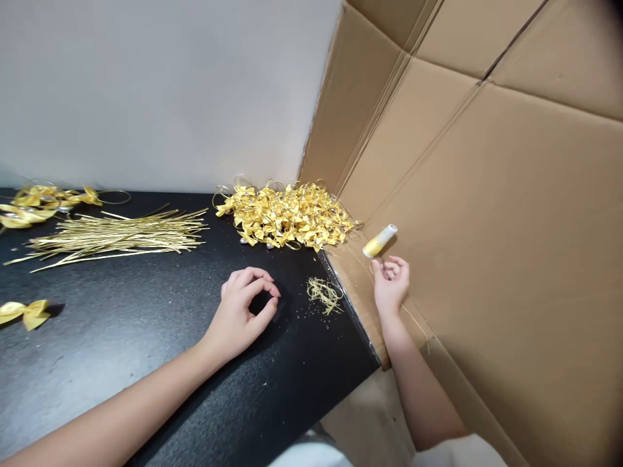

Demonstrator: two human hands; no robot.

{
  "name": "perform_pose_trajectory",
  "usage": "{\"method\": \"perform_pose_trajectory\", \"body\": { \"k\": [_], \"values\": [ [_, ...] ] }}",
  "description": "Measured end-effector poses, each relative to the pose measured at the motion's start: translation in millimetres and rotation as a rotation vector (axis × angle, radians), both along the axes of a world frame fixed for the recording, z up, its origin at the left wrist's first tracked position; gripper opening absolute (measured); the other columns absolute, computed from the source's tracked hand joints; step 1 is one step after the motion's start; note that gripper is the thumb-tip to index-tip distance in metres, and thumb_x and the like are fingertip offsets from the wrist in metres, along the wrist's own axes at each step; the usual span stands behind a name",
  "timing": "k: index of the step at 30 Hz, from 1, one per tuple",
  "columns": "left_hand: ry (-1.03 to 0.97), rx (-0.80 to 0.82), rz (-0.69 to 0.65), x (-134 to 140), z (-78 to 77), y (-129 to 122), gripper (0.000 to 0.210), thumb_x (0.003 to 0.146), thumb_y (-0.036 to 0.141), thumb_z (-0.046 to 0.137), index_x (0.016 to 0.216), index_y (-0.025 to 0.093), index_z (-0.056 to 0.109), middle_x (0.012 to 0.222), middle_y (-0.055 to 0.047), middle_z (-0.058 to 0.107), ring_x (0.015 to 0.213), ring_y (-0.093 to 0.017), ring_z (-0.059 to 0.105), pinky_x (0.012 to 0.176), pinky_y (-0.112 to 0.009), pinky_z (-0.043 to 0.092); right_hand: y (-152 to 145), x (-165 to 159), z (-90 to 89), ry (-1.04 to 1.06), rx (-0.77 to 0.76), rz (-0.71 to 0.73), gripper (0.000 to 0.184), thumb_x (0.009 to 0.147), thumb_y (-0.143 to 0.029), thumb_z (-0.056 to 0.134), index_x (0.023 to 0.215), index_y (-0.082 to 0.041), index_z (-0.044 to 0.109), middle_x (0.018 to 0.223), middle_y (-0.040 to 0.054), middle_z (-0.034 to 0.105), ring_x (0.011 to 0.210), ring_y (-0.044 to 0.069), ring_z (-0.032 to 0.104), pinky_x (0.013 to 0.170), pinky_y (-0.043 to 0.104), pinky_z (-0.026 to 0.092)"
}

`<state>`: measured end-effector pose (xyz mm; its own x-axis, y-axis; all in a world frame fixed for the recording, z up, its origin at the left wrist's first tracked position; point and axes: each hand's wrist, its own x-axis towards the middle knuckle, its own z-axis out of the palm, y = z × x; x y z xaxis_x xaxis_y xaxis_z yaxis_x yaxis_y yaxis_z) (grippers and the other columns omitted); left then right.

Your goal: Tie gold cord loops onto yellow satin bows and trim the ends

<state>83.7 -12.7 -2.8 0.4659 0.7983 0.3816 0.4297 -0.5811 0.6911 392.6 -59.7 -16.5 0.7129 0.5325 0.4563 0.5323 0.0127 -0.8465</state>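
Note:
My left hand rests on the black table. Its fingers are curved, the thumb and forefinger tips stand close together, and nothing shows between them. Over the cardboard at the right, my right hand has its thumb and fingers bent together at a thin pale thread, partly hidden by the fingers. Just beyond it is a thread spool, white at the end and wound with yellow. A small tangle of gold cord scraps lies between my hands, near the table's edge.
Gold bows with wire loops are heaped at the back. To their left lies a bundle of gold ties, with more bows beyond. A single yellow bow sits at left. Tall cardboard walls off the right side.

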Motion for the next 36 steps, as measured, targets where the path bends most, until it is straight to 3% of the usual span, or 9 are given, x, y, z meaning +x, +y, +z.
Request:
{"method": "perform_pose_trajectory", "body": {
  "k": [5,10,19,36],
  "values": [
    [-0.006,0.016,-0.009,0,0.3,-1,0.012,0.083,0.024,0.051,0.08,0.021,0.062,0.098,-0.006,0.058,0.099,-0.025,0.049,0.09,-0.044,0.036,2,6,-4.6,0.034,-0.002,-0.002,0.031,0.066,-0.041,0.068,0.083,-0.017,0.059,0.068,0.0018,0.063,0.063,0.015,0.059,0.062,0.026,0.048],
    [-0.016,0.02,-0.009,-1,-0.8,-2,0.013,0.083,0.024,0.051,0.079,0.021,0.062,0.098,-0.006,0.058,0.099,-0.026,0.05,0.09,-0.045,0.036,7,10,-8.3,0.068,-0.002,-0.009,0.035,0.058,-0.046,0.073,0.073,-0.017,0.06,0.065,0.0026,0.065,0.059,0.015,0.059,0.06,0.028,0.049],
    [-0.026,-0.001,-0.006,0,0.1,-1,0.012,0.082,0.024,0.052,0.079,0.021,0.063,0.097,-0.006,0.058,0.099,-0.026,0.05,0.09,-0.045,0.037,20,10,-4.6,0.012,-0.054,-0.009,0.034,0.058,-0.043,0.075,0.073,-0.018,0.058,0.061,-0.0004,0.063,0.057,0.015,0.058,0.062,0.028,0.049],
    [-0.02,-0.011,-0.016,-1,-1.5,-2,0.011,0.084,0.024,0.051,0.08,0.021,0.062,0.099,-0.006,0.057,0.1,-0.026,0.049,0.091,-0.046,0.035,15,2,-3.2,-0.152,-0.122,-0.032,0.028,0.066,-0.041,0.069,0.075,-0.022,0.05,0.063,-0.0018,0.059,0.058,0.016,0.059,0.059,0.027,0.048]
  ]
}}
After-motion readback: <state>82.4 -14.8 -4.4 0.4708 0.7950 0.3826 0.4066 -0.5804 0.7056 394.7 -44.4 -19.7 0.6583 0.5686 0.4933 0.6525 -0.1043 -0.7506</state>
